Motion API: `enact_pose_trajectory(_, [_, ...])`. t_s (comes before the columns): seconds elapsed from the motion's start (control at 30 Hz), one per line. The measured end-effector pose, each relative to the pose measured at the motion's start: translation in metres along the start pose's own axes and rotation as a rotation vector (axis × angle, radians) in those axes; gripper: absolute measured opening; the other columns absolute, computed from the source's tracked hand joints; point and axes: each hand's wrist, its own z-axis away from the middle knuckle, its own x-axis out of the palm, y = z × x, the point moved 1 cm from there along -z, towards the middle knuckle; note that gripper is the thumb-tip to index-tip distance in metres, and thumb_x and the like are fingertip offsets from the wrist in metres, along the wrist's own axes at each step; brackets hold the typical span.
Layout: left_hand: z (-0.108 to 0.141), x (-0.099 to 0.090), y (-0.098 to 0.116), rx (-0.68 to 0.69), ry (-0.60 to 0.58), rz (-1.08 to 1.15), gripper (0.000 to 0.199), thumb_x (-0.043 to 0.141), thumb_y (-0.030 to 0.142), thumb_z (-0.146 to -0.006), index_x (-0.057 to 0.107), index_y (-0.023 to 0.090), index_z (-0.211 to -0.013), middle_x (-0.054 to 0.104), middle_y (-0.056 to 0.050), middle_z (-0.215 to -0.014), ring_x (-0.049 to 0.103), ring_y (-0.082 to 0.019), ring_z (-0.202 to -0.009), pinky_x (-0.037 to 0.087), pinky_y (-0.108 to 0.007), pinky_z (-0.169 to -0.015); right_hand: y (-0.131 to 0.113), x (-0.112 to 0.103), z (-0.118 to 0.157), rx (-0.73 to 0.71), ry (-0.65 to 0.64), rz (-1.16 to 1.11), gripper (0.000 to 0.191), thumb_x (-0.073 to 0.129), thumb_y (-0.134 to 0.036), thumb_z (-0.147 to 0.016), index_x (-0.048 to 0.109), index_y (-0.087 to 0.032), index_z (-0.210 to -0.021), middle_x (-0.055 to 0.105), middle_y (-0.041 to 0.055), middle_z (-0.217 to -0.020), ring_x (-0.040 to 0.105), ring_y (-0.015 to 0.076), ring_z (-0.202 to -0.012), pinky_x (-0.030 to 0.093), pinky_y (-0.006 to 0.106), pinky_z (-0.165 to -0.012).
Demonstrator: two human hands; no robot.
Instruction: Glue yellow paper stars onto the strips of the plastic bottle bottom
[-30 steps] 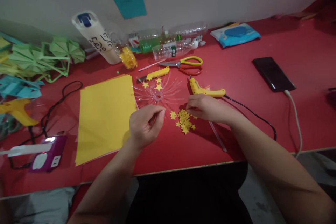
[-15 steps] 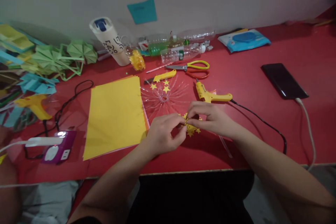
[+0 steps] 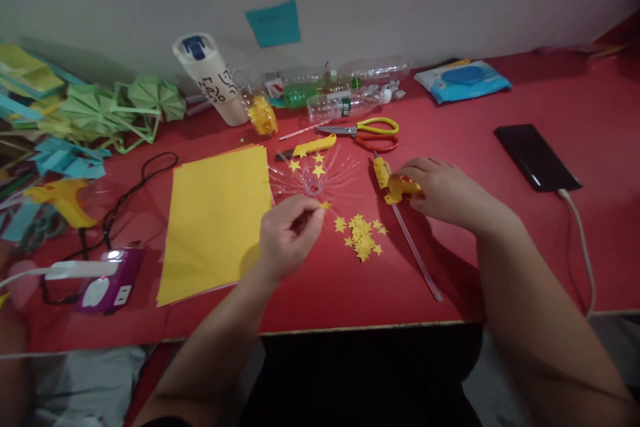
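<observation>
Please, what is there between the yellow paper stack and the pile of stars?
The left hand, pinching one yellow star, shows between them in the head view.

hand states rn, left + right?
Left hand: pinched shut on a star.
Right hand: on the glue gun's handle; how firmly closed, can't tell.

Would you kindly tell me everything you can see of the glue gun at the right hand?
The glue gun is yellow, seemingly plastic, its narrow dark nozzle pointing away from the person, toward the scissors. It appears to lie on its side on the red table. A long, clear stick runs from its rear toward the near edge. The right hand covers much of its handle; how firmly it grips is unclear.
</observation>
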Motion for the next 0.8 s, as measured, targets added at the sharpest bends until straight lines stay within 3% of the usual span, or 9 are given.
enact_pose_trajectory(0.17, [-0.007, -0.011, -0.013, -0.106, 0.184, 0.065, 0.011, 0.06, 0.02, -0.082, 0.063, 0.02, -0.071, 0.056, 0.004, -0.056, 0.049, -0.008, -0.048, 0.042, -0.022, -0.049, 0.013, 0.023, -0.001, 0.031, -0.009, 0.081, 0.034, 0.055, -0.013, -0.073, 0.062, -0.018, -0.105, 0.067, 0.0134, -0.107, 0.063, 0.0274, -0.088, 0.052, 0.041, -0.075])
enact_pose_trajectory(0.3, [-0.008, -0.009, -0.018, -0.158, 0.21, 0.111, 0.011, 0.061, 0.021, -0.08, 0.062, 0.02, -0.069, 0.055, 0.004, -0.055, 0.048, -0.008, -0.048, 0.041, -0.021, -0.048, 0.008, 0.023, -0.007, 0.102, -0.013, -0.011, 0.025, 0.052, -0.012, -0.073, 0.062, -0.017, -0.096, 0.066, 0.013, -0.101, 0.062, 0.0235, -0.078, 0.049, 0.036, -0.068])
enact_pose_trajectory(0.47, [-0.008, -0.006, -0.019, -0.198, 0.204, 0.164, 0.011, 0.061, 0.021, -0.079, 0.063, 0.02, -0.068, 0.055, 0.004, -0.055, 0.047, -0.008, -0.048, 0.041, -0.021, -0.047, -0.001, -0.001, -0.01, 0.148, 0.222, -0.418, 0.025, 0.063, -0.025, -0.075, 0.06, -0.021, -0.099, 0.064, 0.0077, -0.094, 0.06, 0.0196, -0.075, 0.048, 0.032, -0.064])
enact_pose_trajectory(0.6, [-0.007, -0.005, -0.019, -0.232, 0.193, 0.179, 0.011, 0.061, 0.022, -0.078, 0.063, 0.02, -0.068, 0.056, 0.003, -0.057, 0.049, -0.009, -0.05, 0.042, -0.022, -0.049, -0.021, -0.01, -0.005, 0.276, 0.34, -0.822, 0.03, 0.069, -0.041, -0.076, 0.06, -0.023, -0.097, 0.064, 0.0033, -0.086, 0.061, 0.0188, -0.073, 0.051, 0.034, -0.065])
enact_pose_trajectory(0.67, [-0.006, -0.004, -0.018, -0.24, 0.179, 0.181, 0.011, 0.061, 0.021, -0.078, 0.063, 0.02, -0.067, 0.056, 0.003, -0.056, 0.048, -0.009, -0.05, 0.041, -0.022, -0.048, -0.034, -0.008, -0.002, 0.289, 0.312, -1.025, 0.032, 0.067, -0.046, -0.078, 0.062, -0.023, -0.1, 0.068, 0.0052, -0.09, 0.065, 0.0205, -0.078, 0.054, 0.036, -0.067])
enact_pose_trajectory(0.8, [-0.006, -0.001, -0.017, -0.27, 0.152, 0.212, 0.012, 0.06, 0.023, -0.077, 0.063, 0.02, -0.066, 0.049, 0.004, -0.052, 0.041, -0.008, -0.045, 0.036, -0.021, -0.043, -0.058, 0.002, 0.005, 0.135, 0.125, -1.202, 0.045, 0.057, -0.062, -0.084, 0.066, -0.021, -0.099, 0.071, 0.0089, -0.091, 0.069, 0.0235, -0.082, 0.058, 0.04, -0.073])
